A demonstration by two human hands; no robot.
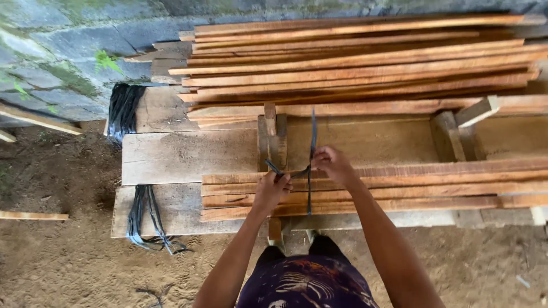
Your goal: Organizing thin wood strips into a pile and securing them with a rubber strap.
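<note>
Both hands over the near bundle of wooden slats [399,188], which lies lengthwise on the plank surface [182,157]. Left hand [272,190] fingers closed on one end of a dark strap [311,165]; right hand [333,164] pinched shut on the same strap a bit higher and to the right. Strap runs between the two hands across the top of the slats, with one tail standing up past the right hand and another hanging down over the slats' near edge. Looks like it loops around the bundle, but the underside is hidden, so can't confirm. Just behind the hands, short upright wooden posts [273,140] stick up from the surface; a similar post block [454,134] sits further right. Large loose stack of longer slats [359,63] lies at the back against a stone wall [63,51]. Spare dark straps: one bunch [123,111] draped at the surface's far left corner, another [145,219] hanging over its near left edge down to the dirt floor [63,262]. Person's patterned garment [308,282] visible at bottom.
</note>
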